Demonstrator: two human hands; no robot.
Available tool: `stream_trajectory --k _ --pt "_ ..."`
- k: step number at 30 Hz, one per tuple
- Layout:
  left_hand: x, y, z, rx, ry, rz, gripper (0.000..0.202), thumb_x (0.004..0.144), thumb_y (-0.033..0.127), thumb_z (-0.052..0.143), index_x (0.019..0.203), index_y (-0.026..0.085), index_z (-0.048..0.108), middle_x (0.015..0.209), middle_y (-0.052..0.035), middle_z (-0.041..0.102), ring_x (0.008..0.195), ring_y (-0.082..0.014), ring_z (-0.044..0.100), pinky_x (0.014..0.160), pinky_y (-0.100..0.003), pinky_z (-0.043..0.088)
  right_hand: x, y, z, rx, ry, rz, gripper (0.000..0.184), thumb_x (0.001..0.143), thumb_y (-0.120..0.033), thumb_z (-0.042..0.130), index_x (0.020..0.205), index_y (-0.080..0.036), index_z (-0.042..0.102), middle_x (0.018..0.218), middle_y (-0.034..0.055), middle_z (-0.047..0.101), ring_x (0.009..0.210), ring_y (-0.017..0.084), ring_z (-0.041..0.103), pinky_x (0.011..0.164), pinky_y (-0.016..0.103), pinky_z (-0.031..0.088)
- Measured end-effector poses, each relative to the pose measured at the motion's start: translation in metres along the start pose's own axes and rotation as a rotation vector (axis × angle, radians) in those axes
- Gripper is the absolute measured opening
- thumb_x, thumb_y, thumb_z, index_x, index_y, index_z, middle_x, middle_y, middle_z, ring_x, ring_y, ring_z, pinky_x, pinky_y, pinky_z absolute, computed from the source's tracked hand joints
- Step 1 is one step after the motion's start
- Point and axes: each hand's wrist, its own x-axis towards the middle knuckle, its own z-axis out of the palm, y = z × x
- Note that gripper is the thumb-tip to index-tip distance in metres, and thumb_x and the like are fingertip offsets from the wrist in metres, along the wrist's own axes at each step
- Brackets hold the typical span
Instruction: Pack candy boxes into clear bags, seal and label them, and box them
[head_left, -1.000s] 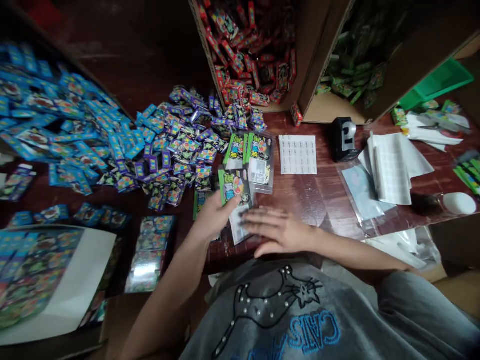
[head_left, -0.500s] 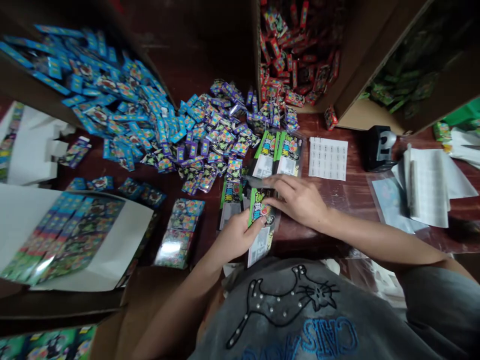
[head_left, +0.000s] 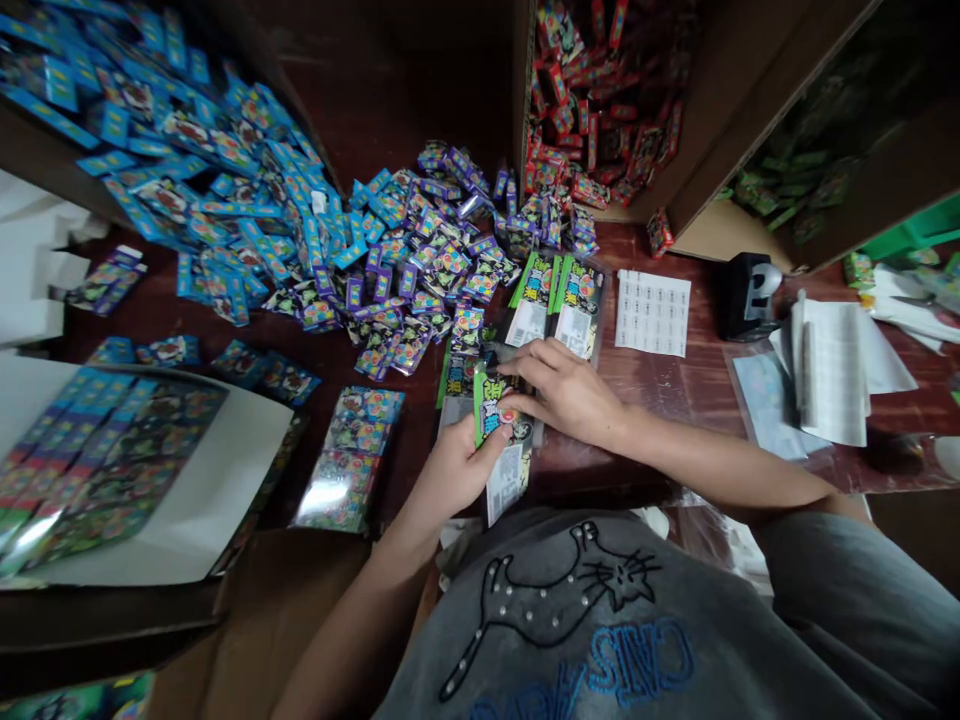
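A printed plastic bag (head_left: pixel 504 470), with a green and black header and a pale label panel, lies tilted in front of my body. My left hand (head_left: pixel 456 466) grips its left side, thumb on the printed front. My right hand (head_left: pixel 574 395) is closed at its upper right, with bent fingers on the clear plastic at the top; the fingertips are partly hidden. Beneath lies another such bag (head_left: pixel 457 385), partly covered. Just beyond my right hand lie similar bags (head_left: pixel 534 295), flat on the table. Small purple candy packets (head_left: pixel 442 265) are heaped beyond my left hand.
Blue packets (head_left: pixel 247 190) spill from a carton at left. Red packets (head_left: pixel 592 130) and green packets (head_left: pixel 795 180) fill cartons at the back. A sticker sheet (head_left: pixel 654 312), a tape dispenser (head_left: pixel 750 300) and folded paper (head_left: pixel 832 370) lie right. A wrapped block of packets (head_left: pixel 351 455) stands left.
The view has shifted slightly. Both hands stay on the same bag, with the right fingers a little more bent at its top. The surrounding heaps look the same.
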Motion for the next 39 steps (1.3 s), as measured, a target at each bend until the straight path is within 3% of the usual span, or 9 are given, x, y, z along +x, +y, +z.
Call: stream_trajectory --k 4,9,12,14,18,27,31,36,39 --pt "0.002 -0.003 -0.001 0.015 0.026 0.012 0.029 0.094 0.047 0.062 0.092 0.019 0.068 0.080 -0.0022 0.070 0.073 -0.0186 0.061 0.069 -0.029 0.050 -0.004 -0.003 0.005 -0.050 0.013 -0.040 0.036 0.110 -0.041 0.059 0.129 -0.014 0.072 0.119 0.0138 0.072 0.111 0.027 0.068 0.101 0.046 0.061" --pt "0.004 -0.004 -0.003 0.093 -0.015 0.019 0.030 0.093 0.048 0.061 0.093 0.019 0.069 0.081 -0.0017 0.069 0.073 -0.0183 0.059 0.069 -0.030 0.049 -0.006 -0.002 0.006 0.167 0.028 -0.034 0.050 0.104 -0.049 0.067 0.138 -0.012 0.065 0.125 0.0153 0.067 0.119 0.026 0.066 0.103 0.044 0.060" --pt "0.004 -0.004 0.000 0.010 -0.019 0.010 0.029 0.093 0.046 0.063 0.097 0.018 0.069 0.088 -0.0031 0.072 0.080 -0.0200 0.064 0.074 -0.031 0.052 -0.003 -0.001 0.003 0.234 -0.030 0.004 0.032 0.104 -0.042 0.071 0.123 -0.017 0.068 0.121 0.0115 0.067 0.117 0.026 0.065 0.104 0.045 0.059" --pt "0.005 -0.003 0.002 -0.026 0.035 0.003 0.030 0.092 0.044 0.065 0.107 0.018 0.070 0.094 -0.0039 0.074 0.086 -0.0214 0.067 0.079 -0.032 0.054 -0.001 0.000 0.000 0.260 -0.038 0.047 0.024 0.103 -0.035 0.073 0.120 -0.019 0.067 0.124 0.0110 0.066 0.119 0.026 0.064 0.105 0.045 0.058" --pt "0.005 -0.007 0.006 -0.098 0.202 -0.025 0.039 0.092 0.043 0.070 0.123 0.019 0.070 0.112 -0.0073 0.079 0.098 -0.0238 0.073 0.089 -0.035 0.058 0.000 0.005 -0.007 0.222 0.038 0.120 0.029 0.102 -0.031 0.074 0.126 -0.018 0.065 0.125 0.0112 0.066 0.121 0.027 0.063 0.108 0.046 0.056" --pt "0.009 -0.013 0.019 -0.211 0.267 -0.071 0.049 0.094 0.056 0.074 0.128 0.020 0.072 0.123 -0.0089 0.079 0.104 -0.0238 0.076 0.090 -0.035 0.062 -0.002 0.012 -0.009 0.107 0.013 0.115 0.025 0.106 -0.037 0.068 0.122 -0.018 0.072 0.120 0.0108 0.071 0.115 0.027 0.061 0.104 0.044 0.055" --pt "0.011 -0.011 0.018 -0.113 0.305 -0.037 0.044 0.093 0.055 0.075 0.118 0.019 0.076 0.115 -0.0071 0.081 0.104 -0.0246 0.076 0.093 -0.036 0.061 0.003 0.012 -0.006 0.108 0.003 0.070 0.030 0.106 -0.040 0.068 0.126 -0.018 0.073 0.121 0.0114 0.072 0.115 0.027 0.061 0.105 0.045 0.053" --pt "0.014 -0.017 0.015 -0.046 0.307 -0.053 0.035 0.088 0.051 0.079 0.098 0.017 0.078 0.091 -0.0038 0.079 0.084 -0.0213 0.072 0.079 -0.032 0.058 0.011 0.007 0.000 0.039 -0.029 0.029 0.033 0.107 -0.034 0.066 0.135 -0.017 0.071 0.125 0.0127 0.072 0.118 0.029 0.062 0.103 0.045 0.052" --pt "0.018 -0.021 0.017 -0.100 0.354 -0.070 0.034 0.084 0.048 0.082 0.092 0.016 0.078 0.088 -0.0035 0.079 0.080 -0.0196 0.071 0.076 -0.030 0.058 0.013 0.001 0.005 -0.017 -0.046 0.032 0.033 0.109 -0.033 0.062 0.137 -0.018 0.071 0.126 0.0128 0.072 0.118 0.029 0.063 0.104 0.047 0.051"
